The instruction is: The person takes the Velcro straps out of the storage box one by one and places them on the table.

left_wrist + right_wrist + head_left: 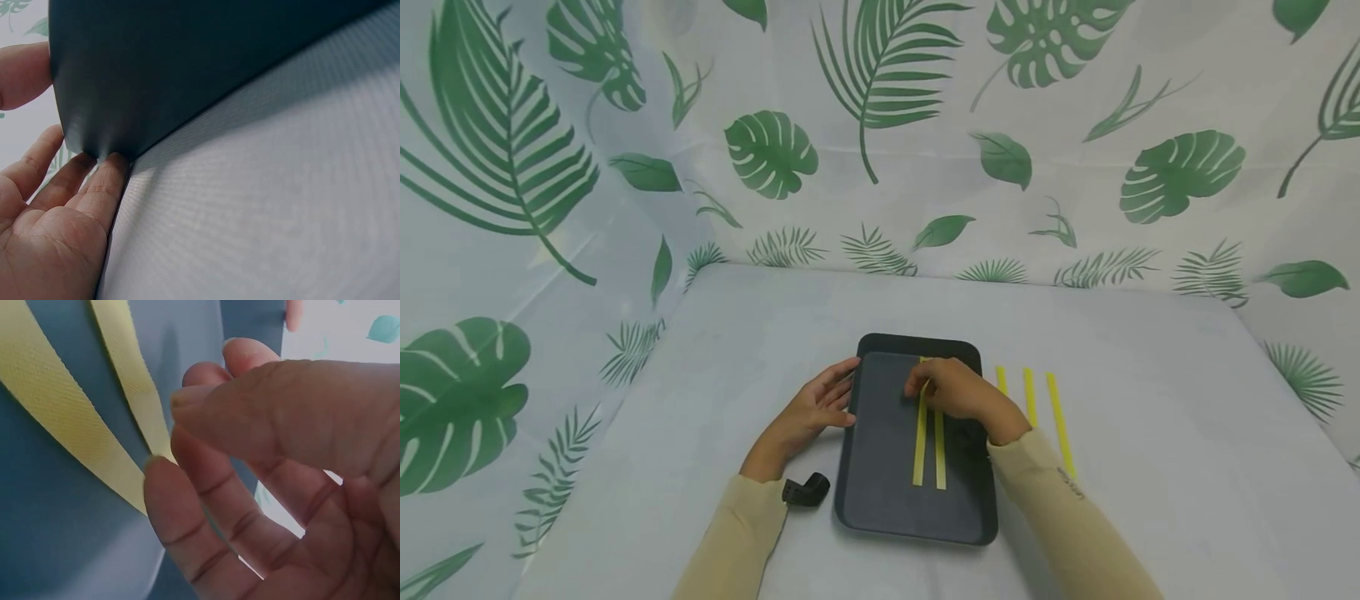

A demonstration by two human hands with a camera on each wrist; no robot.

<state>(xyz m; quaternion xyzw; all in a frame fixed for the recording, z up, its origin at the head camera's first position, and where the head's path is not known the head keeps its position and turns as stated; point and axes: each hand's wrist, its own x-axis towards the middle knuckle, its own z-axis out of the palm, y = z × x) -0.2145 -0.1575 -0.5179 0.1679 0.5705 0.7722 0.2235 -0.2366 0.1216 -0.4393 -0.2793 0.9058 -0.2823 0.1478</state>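
A dark grey tray (880,492) lies lengthwise on the table, with two yellow strips side by side in it: a left strip (919,454) and a right strip (940,458). Against the tray's left wall rests my left hand (805,415), its fingers fairly straight and the thumb apart from them; the left wrist view shows the fingertips (112,164) touching the wall. Over the upper part of the strips is my right hand (955,389), fingers loosely bent. In the right wrist view a fingertip (164,481) meets the strips' ends, and no strip shows between thumb and fingers.
Three more yellow strips, the middle one (1030,396) among them, lie on the white table (1165,433) right of the tray, partly behind the right forearm. A black device (807,490) sits at the left wrist. Leaf-printed cloth (910,200) hangs behind the table.
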